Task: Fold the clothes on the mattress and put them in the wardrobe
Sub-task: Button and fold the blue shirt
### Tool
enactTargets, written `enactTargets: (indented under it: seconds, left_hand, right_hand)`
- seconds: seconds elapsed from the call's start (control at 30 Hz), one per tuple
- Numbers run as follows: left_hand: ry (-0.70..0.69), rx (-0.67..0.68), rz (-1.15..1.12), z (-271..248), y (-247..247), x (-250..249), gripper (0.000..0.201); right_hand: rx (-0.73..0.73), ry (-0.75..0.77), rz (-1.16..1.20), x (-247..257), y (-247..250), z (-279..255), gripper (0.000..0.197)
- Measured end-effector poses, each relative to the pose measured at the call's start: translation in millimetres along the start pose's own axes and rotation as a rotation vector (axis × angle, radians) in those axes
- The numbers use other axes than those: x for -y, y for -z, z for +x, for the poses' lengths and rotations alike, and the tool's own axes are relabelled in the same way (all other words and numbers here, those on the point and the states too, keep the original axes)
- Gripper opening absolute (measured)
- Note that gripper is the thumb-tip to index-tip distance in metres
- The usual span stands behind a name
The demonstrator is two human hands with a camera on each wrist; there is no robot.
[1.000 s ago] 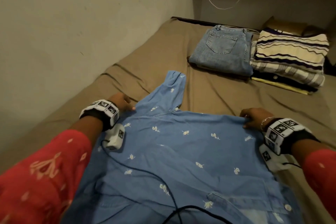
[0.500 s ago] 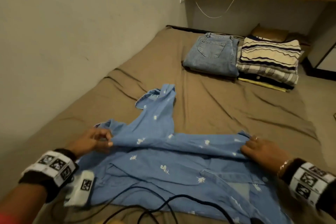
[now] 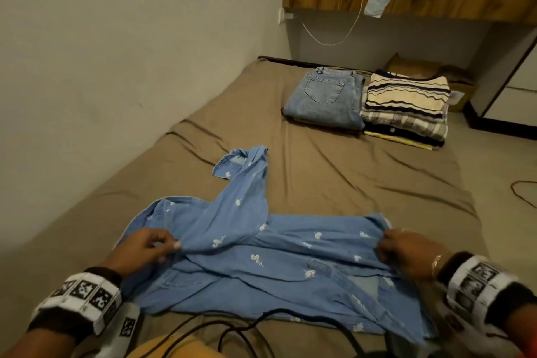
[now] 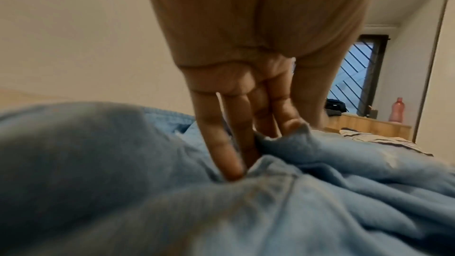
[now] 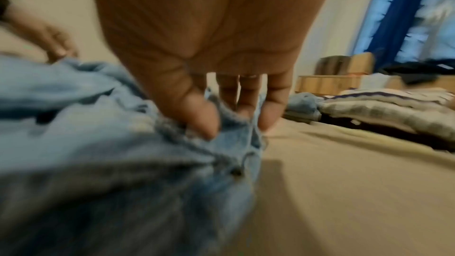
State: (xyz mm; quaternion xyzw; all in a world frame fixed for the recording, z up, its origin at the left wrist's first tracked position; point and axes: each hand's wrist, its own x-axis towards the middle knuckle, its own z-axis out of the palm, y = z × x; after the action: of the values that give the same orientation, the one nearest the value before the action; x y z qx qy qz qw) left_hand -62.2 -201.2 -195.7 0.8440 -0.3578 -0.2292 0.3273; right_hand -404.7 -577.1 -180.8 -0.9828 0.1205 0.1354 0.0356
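- A person kneeling at the near end of a brown-sheeted mattress [image 3: 334,171] folds a light-blue denim shirt with small white embroidered motifs [image 3: 261,264], which lies spread across the sheet directly in front of them.
- The left hand [image 3: 142,250] pinches the shirt's folded-over edge on its left side, thumb and fingers closed on the cloth; the left wrist view shows the fingers [image 4: 229,155] pressed down into the blue fabric.
- The right hand [image 3: 406,250] clamps the same edge at the shirt's right side, and the right wrist view shows its thumb squeezing a gathered hem against the fingers.
- One sleeve [image 3: 247,174] trails away up the mattress, not yet tucked in, so by the look of it this garment is only part-way through its fold.
- At the far end of the mattress, folded pale-blue jeans [image 3: 325,99] sit just beside a stack of folded striped tops [image 3: 406,104], a sign that much of the folding is done.
- None of the clothes in view has gone into a wardrobe, and no wardrobe can be identified for certain; that leg of the job appears to lie ahead.
- Black cables [image 3: 232,328] snake over the sheet's near edge.
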Motion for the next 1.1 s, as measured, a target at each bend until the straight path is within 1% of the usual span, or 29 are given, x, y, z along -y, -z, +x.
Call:
enactTargets:
  seconds: [0.03,0.07,0.1,0.13,0.17,0.2,0.23,0.27,0.3,0.33,0.37,0.43,0.47,0.53,0.57,0.6,0.63,0.7,0.73,0.77,0.8,0.83,0.87,0.9,0.93,1.0,1.03,1.07,1.1]
  left_hand:
    - [-0.038,-0.096,0.046,5,3,-3,0.022]
    - [-0.075,-0.212,0.116,11,6,-8,0.023]
    - [-0.097,-0.303,0.194,19,9,-13,0.021]
    - [-0.118,-0.355,0.25,27,10,-19,0.015]
    - [-0.129,-0.342,0.282,37,10,-23,0.009]
    - [-0.134,-0.268,0.296,45,6,-25,0.012]
    - [-0.133,-0.139,0.312,53,1,-24,0.024]
    - [-0.122,0.013,0.333,57,-3,-23,0.041]
    - [-0.111,0.141,0.357,59,-7,-20,0.056]
    - [-0.075,0.223,0.39,60,-11,-15,0.062]
    - [-0.04,0.245,0.407,60,-14,-8,0.061]
    - [0.015,0.203,0.429,59,-17,11,0.06]
    - [0.025,0.191,0.438,59,-17,21,0.061]
    - [0.047,0.23,0.438,59,-18,35,0.063]
    - [0.061,0.255,0.448,60,-18,39,0.064]
    - [0.077,0.269,0.467,62,-18,42,0.066]
    - [0.096,0.264,0.489,63,-18,42,0.067]
    - [0.112,0.226,0.54,62,-17,40,0.069]
    - [0.118,0.217,0.55,60,-17,38,0.069]
    - [0.131,0.222,0.563,58,-16,34,0.068]
    - [0.157,0.227,0.584,57,-15,27,0.067]
    - [0.185,0.209,0.611,58,-12,17,0.063]
    - [0.185,0.145,0.619,61,-8,5,0.053]
    - [0.158,0.052,0.581,65,-3,-11,0.04]
    - [0.114,-0.045,0.486,68,2,-27,0.028]
    - [0.002,-0.174,0.216,73,2,-57,0.011]
    - [-0.011,-0.197,0.096,76,1,-67,0.012]
    - [0.001,-0.2,-0.005,78,-2,-74,0.018]
    - [0.025,-0.191,-0.102,79,-12,-78,0.022]
  right_hand:
    - [-0.018,-0.069,0.159,-8,14,4,0.031]
    - [-0.095,-0.099,0.29,-16,23,9,0.041]
    - [-0.18,-0.127,0.345,-20,32,18,0.047]
    - [-0.208,-0.132,0.327,-22,38,29,0.047]
    - [-0.173,-0.123,0.288,-20,41,41,0.046]
    - [-0.094,-0.112,0.27,-18,39,53,0.048]
    - [0.014,-0.096,0.267,-16,34,65,0.051]
    - [0.134,-0.094,0.268,-14,29,73,0.053]
    - [0.219,-0.092,0.269,-15,26,78,0.053]
    - [0.266,-0.107,0.265,-18,27,80,0.049]
    - [0.279,-0.131,0.265,-25,28,79,0.043]
    - [0.242,-0.221,0.282,-42,30,72,0.036]
    - [0.232,-0.249,0.248,-50,28,68,0.04]
    - [0.282,-0.198,-0.011,-57,18,60,0.064]
    - [0.317,-0.164,-0.104,-61,10,59,0.069]
    - [0.341,-0.159,-0.119,-65,1,58,0.068]
    - [0.346,-0.187,-0.135,-66,-2,57,0.062]
    - [0.275,-0.293,-0.182,-68,0,55,0.044]
    - [0.231,-0.345,-0.144,-67,3,55,0.043]
    - [0.218,-0.346,-0.096,-65,6,55,0.055]
    - [0.268,-0.327,-0.048,-62,8,57,0.071]
    - [0.369,-0.328,-0.016,-57,12,57,0.08]
    - [0.452,-0.365,-0.011,-49,23,59,0.075]
    - [0.482,-0.4,-0.06,-43,37,64,0.063]
    - [0.45,-0.409,-0.124,-37,52,73,0.052]
    - [0.293,-0.371,-0.17,-18,85,97,0.041]
    - [0.203,-0.325,-0.125,-5,96,116,0.037]
    - [0.134,-0.266,-0.084,9,102,137,0.035]
    - [0.099,-0.209,-0.033,25,104,152,0.034]
